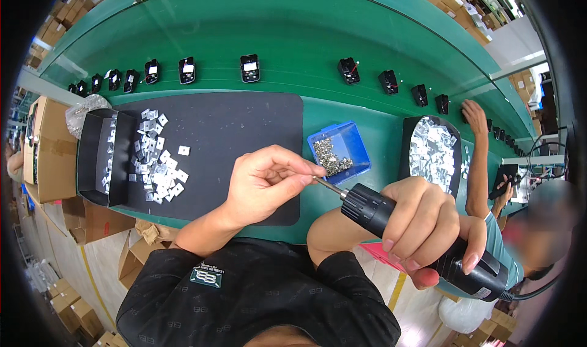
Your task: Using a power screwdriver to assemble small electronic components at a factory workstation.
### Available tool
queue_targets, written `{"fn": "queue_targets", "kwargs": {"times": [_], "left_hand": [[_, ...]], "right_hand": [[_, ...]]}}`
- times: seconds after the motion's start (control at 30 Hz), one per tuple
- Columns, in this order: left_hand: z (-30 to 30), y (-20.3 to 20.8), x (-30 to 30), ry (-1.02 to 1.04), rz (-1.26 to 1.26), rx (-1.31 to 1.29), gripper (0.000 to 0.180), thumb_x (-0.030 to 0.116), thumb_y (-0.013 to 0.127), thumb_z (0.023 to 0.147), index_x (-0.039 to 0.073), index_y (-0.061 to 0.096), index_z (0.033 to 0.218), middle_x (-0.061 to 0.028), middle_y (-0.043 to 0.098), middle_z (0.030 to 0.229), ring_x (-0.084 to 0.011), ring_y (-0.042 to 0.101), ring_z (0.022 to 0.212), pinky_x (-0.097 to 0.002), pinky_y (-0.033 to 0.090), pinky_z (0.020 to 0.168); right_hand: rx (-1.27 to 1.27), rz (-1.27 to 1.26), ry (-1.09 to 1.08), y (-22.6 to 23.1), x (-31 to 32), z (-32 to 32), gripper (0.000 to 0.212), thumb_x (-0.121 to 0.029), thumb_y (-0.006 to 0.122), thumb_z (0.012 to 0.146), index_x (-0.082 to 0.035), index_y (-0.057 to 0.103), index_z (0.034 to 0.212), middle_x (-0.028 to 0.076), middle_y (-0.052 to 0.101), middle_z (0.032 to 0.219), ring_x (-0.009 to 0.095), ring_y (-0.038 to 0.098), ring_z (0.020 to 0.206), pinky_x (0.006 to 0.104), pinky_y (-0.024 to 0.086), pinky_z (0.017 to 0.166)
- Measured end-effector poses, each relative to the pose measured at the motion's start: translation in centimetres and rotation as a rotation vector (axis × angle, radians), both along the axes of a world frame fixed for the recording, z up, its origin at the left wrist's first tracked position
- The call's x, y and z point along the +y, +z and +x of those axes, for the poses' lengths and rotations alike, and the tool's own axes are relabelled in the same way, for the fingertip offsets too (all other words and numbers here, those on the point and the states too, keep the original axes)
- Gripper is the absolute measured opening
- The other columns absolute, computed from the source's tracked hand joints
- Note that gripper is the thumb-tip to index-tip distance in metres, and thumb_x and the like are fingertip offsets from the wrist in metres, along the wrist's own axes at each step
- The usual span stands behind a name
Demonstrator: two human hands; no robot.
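My right hand (422,225) is wrapped around a black electric screwdriver (370,210), held tilted with its bit pointing up and to the left. The thumb and index finger of my left hand (266,179) are pinched together at the tip of the bit. A tiny shiny piece shows there, too small to make out. Just beyond the bit stands a blue bin (358,142) holding a heap of small metal parts (330,156). Small silver square plates (160,176) with a hole lie scattered on the black mat (244,121) to the left.
Black plastic housings (249,69) stand in a row along the green far strip. A black box (92,157) is at the left, another tray of silver plates (434,151) at the right. Beyond it a co-worker's arm (477,157) reaches toward the row. A cord (538,295) trails from the screwdriver.
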State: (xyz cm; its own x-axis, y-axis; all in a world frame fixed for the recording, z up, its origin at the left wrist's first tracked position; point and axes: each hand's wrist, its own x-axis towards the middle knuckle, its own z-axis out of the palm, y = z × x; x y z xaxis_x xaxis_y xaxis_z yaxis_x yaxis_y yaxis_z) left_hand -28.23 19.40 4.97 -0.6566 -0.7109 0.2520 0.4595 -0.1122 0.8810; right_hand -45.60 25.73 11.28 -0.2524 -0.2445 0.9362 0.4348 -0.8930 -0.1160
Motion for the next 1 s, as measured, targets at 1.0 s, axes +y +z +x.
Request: {"fn": "queue_targets", "kwargs": {"times": [1.0], "left_hand": [[15.3,-4.3,-8.4,0.560,-0.757,-1.093,0.021,0.006,0.071,0.072,0.002,0.064,0.091,-0.0084,0.065,0.074,-0.0165,0.064,0.068,-0.0270,0.051,0.063]], "right_hand": [[-0.214,0.099,-0.228,0.2,2.3,-1.3,0.041,-0.007,0.074,0.066,-0.008,0.054,0.102,-0.001,0.059,0.060,0.008,0.057,0.045,0.0208,0.051,0.047]]}}
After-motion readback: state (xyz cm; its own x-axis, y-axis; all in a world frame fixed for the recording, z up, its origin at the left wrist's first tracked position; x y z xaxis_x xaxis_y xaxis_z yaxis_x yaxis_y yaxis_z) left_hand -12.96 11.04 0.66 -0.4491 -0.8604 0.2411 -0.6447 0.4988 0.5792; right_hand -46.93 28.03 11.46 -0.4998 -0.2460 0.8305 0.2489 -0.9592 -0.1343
